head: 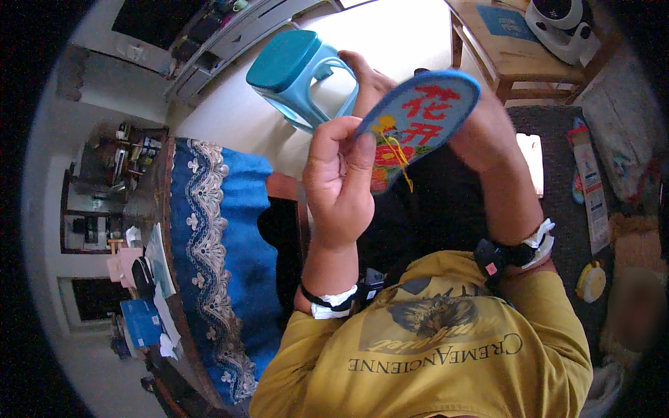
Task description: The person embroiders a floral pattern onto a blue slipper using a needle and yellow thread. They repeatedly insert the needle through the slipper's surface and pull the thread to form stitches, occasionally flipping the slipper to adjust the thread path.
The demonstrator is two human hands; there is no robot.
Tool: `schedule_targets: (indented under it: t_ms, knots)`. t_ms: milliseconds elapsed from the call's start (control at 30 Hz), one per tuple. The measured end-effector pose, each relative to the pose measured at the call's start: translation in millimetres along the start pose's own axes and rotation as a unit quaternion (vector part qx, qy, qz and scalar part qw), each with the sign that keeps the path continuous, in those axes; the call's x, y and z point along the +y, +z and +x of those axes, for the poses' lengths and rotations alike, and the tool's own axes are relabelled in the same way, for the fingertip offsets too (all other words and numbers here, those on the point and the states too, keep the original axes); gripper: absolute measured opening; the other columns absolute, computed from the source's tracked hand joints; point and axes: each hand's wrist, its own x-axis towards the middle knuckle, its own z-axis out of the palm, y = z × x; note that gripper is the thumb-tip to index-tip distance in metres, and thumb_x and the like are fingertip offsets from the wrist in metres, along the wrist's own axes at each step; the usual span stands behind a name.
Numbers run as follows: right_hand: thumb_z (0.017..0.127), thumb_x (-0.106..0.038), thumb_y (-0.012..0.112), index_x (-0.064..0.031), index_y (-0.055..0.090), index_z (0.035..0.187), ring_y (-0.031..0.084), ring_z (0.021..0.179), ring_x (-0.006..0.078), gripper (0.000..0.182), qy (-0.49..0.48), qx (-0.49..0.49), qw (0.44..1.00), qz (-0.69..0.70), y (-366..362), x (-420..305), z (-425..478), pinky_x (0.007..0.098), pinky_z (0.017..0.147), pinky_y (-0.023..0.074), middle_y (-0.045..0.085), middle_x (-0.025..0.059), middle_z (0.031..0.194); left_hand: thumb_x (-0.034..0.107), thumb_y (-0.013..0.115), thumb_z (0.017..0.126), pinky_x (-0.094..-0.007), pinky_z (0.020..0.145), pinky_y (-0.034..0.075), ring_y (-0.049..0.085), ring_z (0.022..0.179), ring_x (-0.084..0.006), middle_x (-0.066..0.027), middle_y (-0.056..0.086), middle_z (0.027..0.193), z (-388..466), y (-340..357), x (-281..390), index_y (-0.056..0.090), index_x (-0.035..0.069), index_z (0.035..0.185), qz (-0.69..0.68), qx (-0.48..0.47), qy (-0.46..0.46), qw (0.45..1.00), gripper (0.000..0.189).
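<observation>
A blue-edged embroidered insole [418, 117] with red characters and stitched flowers is raised in front of me. My left hand [342, 177] grips its lower left edge between thumb and fingers. A loose yellow thread [400, 154] hangs from the stitched face. Behind the insole's right side is my right hand [478, 133], somewhat blurred. The insole hides its fingers, so whether they hold anything cannot be told.
A teal plastic stool [287, 60] stands ahead beside a bare foot. On the left is a table with a blue lace-trimmed cloth [240, 209]. At right, a dark woven seat [562, 209] bears a long printed package [590, 193] and a round yellow-edged object [591, 282].
</observation>
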Motion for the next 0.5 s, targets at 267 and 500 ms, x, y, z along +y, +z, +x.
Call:
schedule_targets:
  t_ms: [267,500]
  knots:
    - [0.086,-0.029,0.052,-0.0100,0.024,0.138,0.055,0.099,0.0176,0.062,0.079,-0.080,0.908,0.404,20,33,3,0.0345,0.088,0.0437,0.051,0.0103,0.116,0.013,0.050,0.090,-0.0248,0.067,0.042,0.053,0.074,-0.0125,-0.0051,0.054,0.081,0,1,-9,0.051,0.003,0.096,0.083,-0.026,-0.002,0.996,0.012]
    - [0.091,-0.019,0.040,-0.0002,0.049,0.094,0.049,0.057,0.0110,0.021,0.113,-0.023,0.842,0.528,13,8,13,0.0227,0.060,0.0424,0.053,0.0044,0.072,0.012,0.049,0.090,-0.0250,0.068,0.041,0.052,0.073,-0.0142,-0.0051,0.054,0.081,-10,5,-4,0.049,0.002,0.096,-0.033,-0.012,0.020,0.999,0.012]
